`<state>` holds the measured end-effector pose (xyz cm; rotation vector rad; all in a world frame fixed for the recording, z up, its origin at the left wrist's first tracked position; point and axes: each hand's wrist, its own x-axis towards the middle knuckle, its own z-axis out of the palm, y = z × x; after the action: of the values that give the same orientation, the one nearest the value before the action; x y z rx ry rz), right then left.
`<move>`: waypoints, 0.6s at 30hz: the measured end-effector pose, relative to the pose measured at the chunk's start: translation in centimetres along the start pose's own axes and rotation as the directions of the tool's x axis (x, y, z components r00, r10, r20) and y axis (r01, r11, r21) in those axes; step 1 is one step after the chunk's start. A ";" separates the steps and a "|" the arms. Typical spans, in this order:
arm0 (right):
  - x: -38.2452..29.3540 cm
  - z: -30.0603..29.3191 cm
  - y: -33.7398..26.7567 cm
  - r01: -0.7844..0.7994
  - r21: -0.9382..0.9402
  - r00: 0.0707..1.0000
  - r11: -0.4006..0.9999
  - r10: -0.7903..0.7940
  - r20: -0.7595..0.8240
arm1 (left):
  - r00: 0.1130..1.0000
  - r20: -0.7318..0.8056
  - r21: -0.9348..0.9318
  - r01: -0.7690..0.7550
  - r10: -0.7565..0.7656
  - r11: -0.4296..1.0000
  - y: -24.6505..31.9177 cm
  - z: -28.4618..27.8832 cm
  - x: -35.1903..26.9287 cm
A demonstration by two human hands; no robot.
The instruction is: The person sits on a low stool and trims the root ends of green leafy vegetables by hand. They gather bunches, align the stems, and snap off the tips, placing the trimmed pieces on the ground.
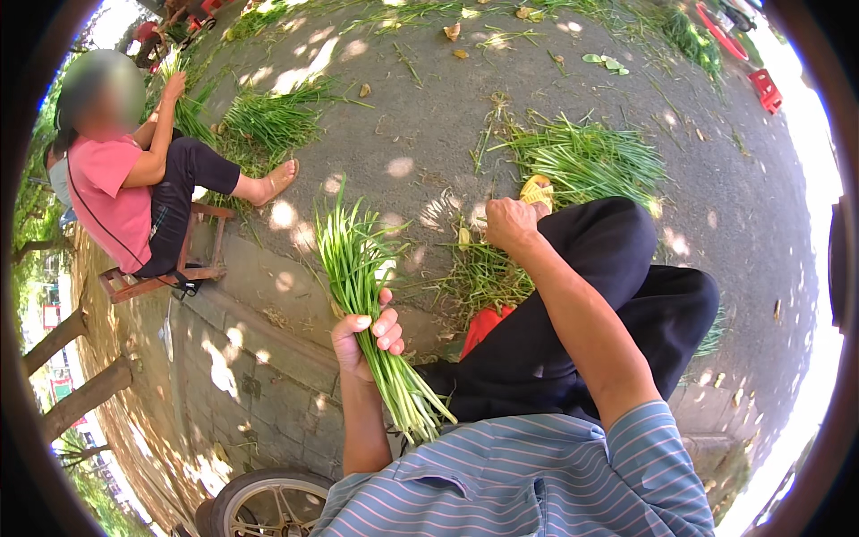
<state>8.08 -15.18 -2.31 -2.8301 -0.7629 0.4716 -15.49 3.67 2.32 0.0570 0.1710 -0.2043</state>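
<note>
My left hand (359,339) grips a bunch of long green leafy stalks, which look like Chinese chives (350,265). Their leafy ends point away from me and the pale cut ends hang near my shirt. Beside my bent knee is my right hand (511,223), its fingers curled with the back towards me; whether anything sits inside them is hidden. Below it lies a loose heap of limp, yellowing trimmings (486,276) on the ground. A larger pile of green stalks (594,164) lies just beyond my foot in a yellow slipper (537,190).
To the left, a person in a pink shirt (111,168) sits on a wooden stool (201,268), holding stalks. Another pile (272,124) lies by that person's foot. Something red (484,329) shows beside my leg. A spoked wheel (275,507) stands behind me. A red plastic stool (765,90) is far right.
</note>
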 end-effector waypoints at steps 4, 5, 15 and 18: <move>0.0 0.9 0.8 -0.007 -0.076 0.996 0.997 0.014 0.084 | 1.000 0.021 0.008 -0.007 0.007 1.000 0.4 -0.2 -0.2; -0.1 1.4 1.1 0.007 -0.101 0.992 0.995 0.006 0.127 | 1.000 0.020 0.008 -0.007 0.007 1.000 0.5 -0.2 -0.2; -2.4 -0.4 -4.7 0.251 0.557 0.894 0.792 -0.410 0.181 | 0.996 -0.071 0.028 -0.049 0.050 0.998 0.2 0.2 -0.1; -4.2 -1.4 -7.5 0.226 0.913 0.840 0.340 -0.543 -0.006 | 0.991 -0.121 0.024 -0.045 0.048 0.999 -0.1 0.6 0.3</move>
<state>1.74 -11.06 1.93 -1.4905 -0.8550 0.9044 -15.14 3.49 2.90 0.0946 0.2891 -0.1562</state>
